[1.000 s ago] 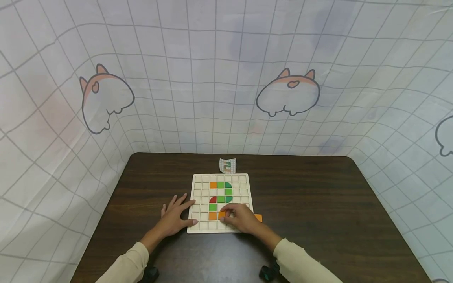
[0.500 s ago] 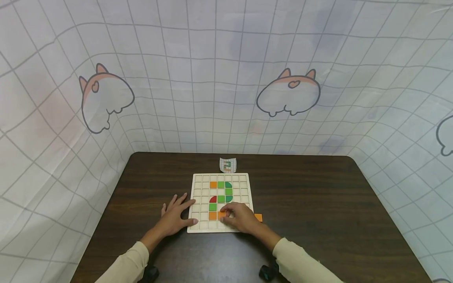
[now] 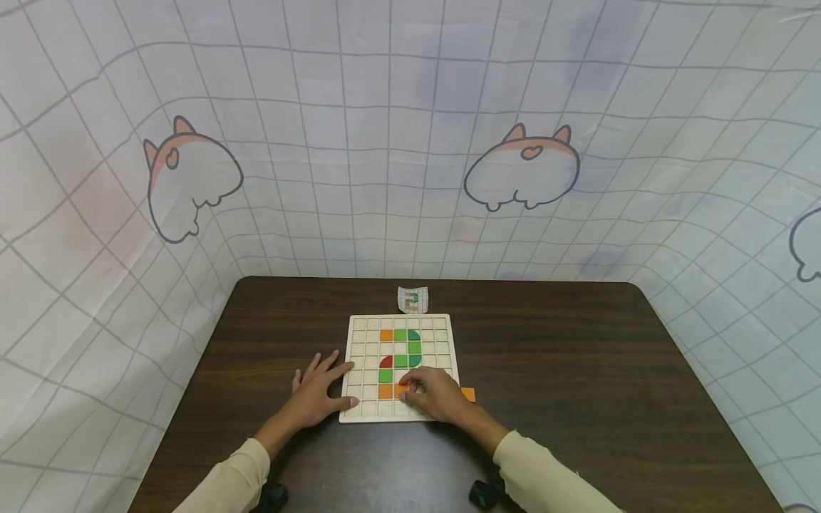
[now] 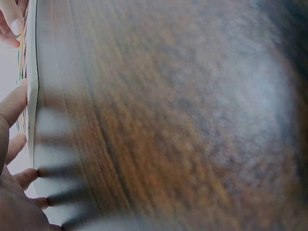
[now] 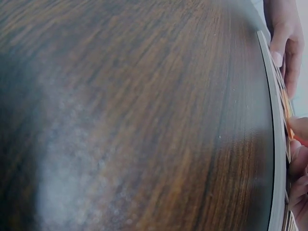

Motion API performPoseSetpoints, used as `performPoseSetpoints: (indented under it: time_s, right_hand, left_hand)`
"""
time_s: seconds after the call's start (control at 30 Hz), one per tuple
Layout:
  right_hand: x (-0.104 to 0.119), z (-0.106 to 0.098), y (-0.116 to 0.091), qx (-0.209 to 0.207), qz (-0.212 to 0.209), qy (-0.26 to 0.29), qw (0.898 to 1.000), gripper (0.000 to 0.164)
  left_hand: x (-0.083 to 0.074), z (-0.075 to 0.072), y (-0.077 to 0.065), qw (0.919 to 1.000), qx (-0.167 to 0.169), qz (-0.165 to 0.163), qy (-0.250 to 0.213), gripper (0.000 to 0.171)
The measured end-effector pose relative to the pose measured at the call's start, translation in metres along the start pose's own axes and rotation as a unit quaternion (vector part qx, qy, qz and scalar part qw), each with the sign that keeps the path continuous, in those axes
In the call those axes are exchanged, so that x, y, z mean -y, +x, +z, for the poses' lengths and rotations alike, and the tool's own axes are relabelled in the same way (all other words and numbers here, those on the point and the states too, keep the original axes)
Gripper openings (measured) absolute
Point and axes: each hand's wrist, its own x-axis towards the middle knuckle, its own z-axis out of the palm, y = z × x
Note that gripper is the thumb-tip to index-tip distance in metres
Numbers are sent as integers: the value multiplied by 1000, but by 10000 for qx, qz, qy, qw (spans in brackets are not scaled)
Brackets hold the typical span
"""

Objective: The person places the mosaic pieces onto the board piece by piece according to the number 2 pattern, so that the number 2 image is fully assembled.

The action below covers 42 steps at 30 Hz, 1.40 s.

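A cream grid board point(image 3: 365, 411) lies on the table in the head view, with colored tiles in its cells. My left hand point(image 3: 312, 399) rests at its left edge, fingers spread, with thumb and index fingertip over the rim. Over the lower middle of the board, thumb and fingertips of my right hand point(image 3: 439, 396) pinch an orange square tile point(image 3: 400, 390), partly hidden by them. Directly left of it sits another orange tile point(image 3: 385, 391). Above are green squares point(image 3: 385, 375), a red rounded piece point(image 3: 386, 362) and dark green rounded pieces point(image 3: 414, 361).
One loose orange tile point(image 3: 470, 394) lies just off the board's right edge, beside the right wrist. Behind the board is a small paper card point(image 3: 412, 300) with a colored grid pattern. The dark wood table point(image 3: 551, 356) meets a grid-patterned curtain point(image 3: 398, 142) at the back and sides.
The orange tile under the right fingertips has shifted slightly and lines up more evenly with the orange tile on its left. Both hands have stayed nearly in place.
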Motion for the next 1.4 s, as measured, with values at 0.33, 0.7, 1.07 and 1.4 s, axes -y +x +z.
performPoseSetpoints:
  time_s: [0.33, 0.7, 1.07, 1.4]
  right_hand:
    - [-2, 1, 0, -110, -71, -29, 9999, 15]
    - [-3, -5, -5, 38, -111, 636, 9979, 15]
    - [-21, -25, -24, 38, -58, 1010, 9949, 16]
    - [-50, -52, -46, -95, 109, 1065, 9942, 19]
  left_hand:
    - [-2, -1, 0, 10000, 1, -33, -19, 76]
    - [-2, 1, 0, 10000, -32, -91, 21, 77]
    - [-2, 0, -1, 10000, -30, -53, -9, 77]
    - [-2, 0, -2, 10000, -28, -20, -76, 77]
